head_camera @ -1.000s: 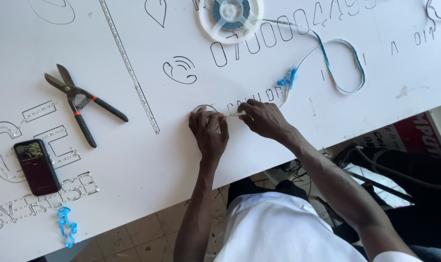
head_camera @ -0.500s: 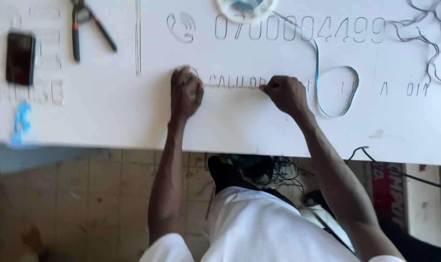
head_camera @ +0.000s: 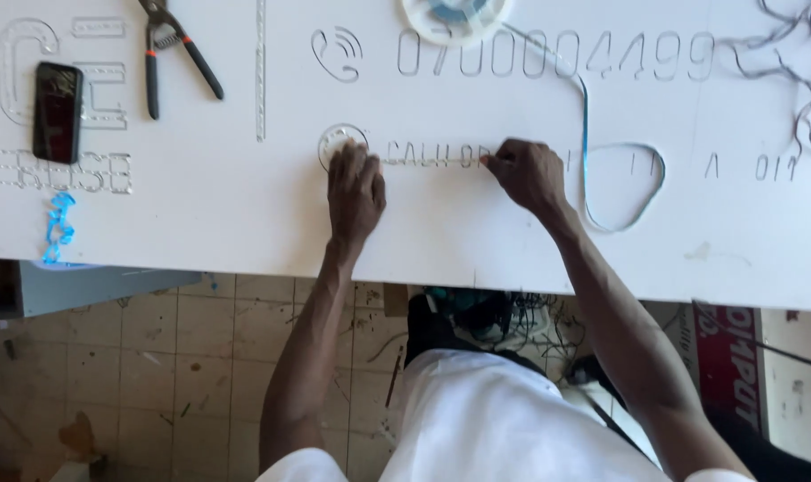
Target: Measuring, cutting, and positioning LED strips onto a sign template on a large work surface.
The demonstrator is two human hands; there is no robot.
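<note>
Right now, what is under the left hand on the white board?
The left hand lies flat on the white board, covering part of a cut circle. Only the circle's upper left arc shows; the part under the palm is hidden.

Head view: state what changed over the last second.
The left hand stayed pressed by the cut-out circle; the right hand slid rightward along the row of cut letters, away from the left. The camera shifted too. Snips, phone and blue strip lie unmoved.
</note>
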